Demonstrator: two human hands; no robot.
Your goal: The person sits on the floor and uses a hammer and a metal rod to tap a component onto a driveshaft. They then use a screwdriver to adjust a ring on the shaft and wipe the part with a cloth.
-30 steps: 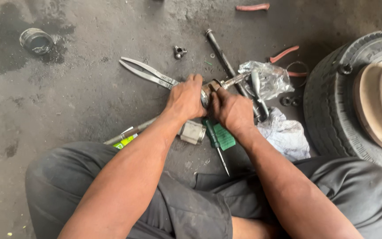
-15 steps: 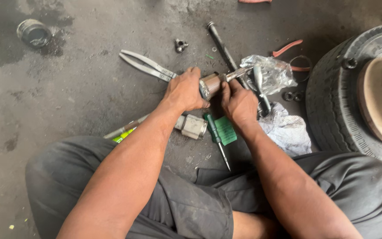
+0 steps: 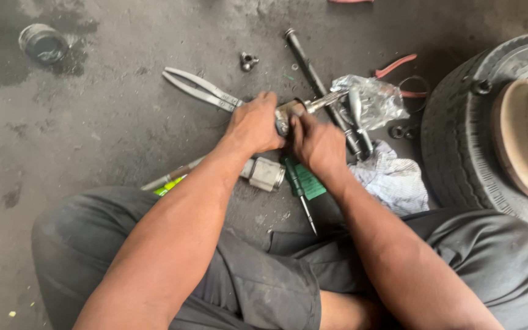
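My left hand [image 3: 255,125] grips a small metal part with a splined shaft [image 3: 305,106] that sticks out to the right. My right hand [image 3: 318,143] is closed on the same part from the right side, fingers at its cup-shaped end. Both hands are held just above the grey concrete floor. Under them lie a green-handled screwdriver [image 3: 300,183] and a short metal cylinder [image 3: 266,173].
Long metal pliers [image 3: 200,88] lie left of the hands. A black rod [image 3: 316,79], a clear plastic bag [image 3: 371,98], a white rag [image 3: 392,177] and red-handled pliers [image 3: 398,64] lie to the right. A tyre with a hub [image 3: 490,134] stands at right; a small tin [image 3: 43,43] upper left.
Both hands with the metal part have shifted slightly up and away from my lap; the right hand has moved its grip along the part.
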